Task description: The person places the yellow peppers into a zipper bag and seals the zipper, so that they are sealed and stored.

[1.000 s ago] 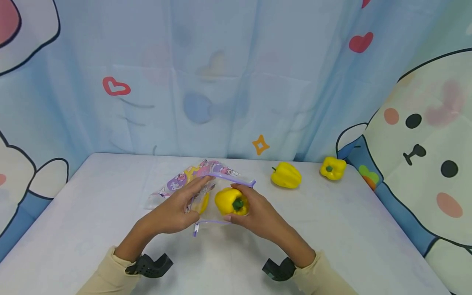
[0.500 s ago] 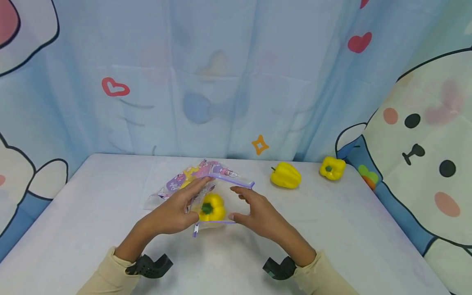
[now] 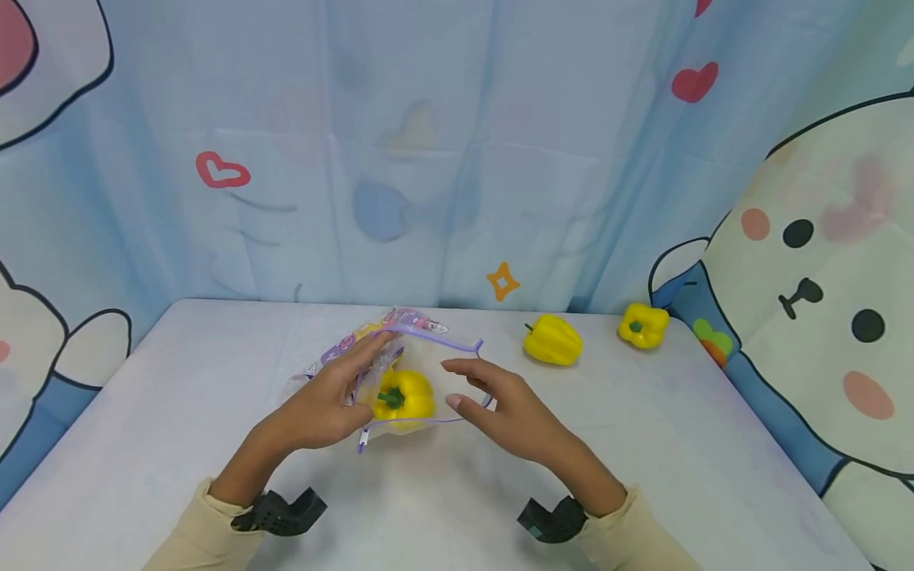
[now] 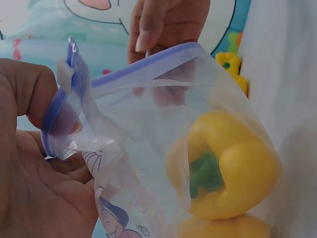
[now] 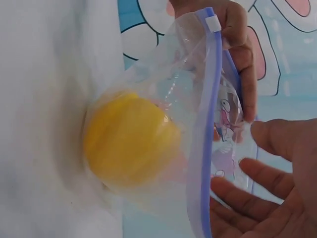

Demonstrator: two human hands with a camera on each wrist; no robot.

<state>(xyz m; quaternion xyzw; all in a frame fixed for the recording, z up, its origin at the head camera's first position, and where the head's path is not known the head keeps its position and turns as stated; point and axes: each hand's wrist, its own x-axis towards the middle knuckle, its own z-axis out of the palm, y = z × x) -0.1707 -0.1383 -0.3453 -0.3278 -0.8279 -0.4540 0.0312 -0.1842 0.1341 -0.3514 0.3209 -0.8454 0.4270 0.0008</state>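
In the head view a clear zip bag with a purple rim and printed cartoon side lies mid-table, its mouth apart and facing right. My left hand grips the rim at the left, thumb inside the curl of plastic in the left wrist view. A yellow bell pepper with green stem sits inside the bag; below it, the left wrist view shows part of another yellow pepper. At the bag's mouth is my right hand, fingers loosely spread and holding nothing; in the right wrist view its fingertips reach the opening.
To the right of the bag, a yellow bell pepper lies on its side on the white table. Farther right another yellow bell pepper sits near the table's edge. A printed blue curtain hangs behind.
My right hand has let go of the yellow bell pepper, which has moved left into the bag. My left hand and the bag have shifted slightly left; the rim has spread wider.
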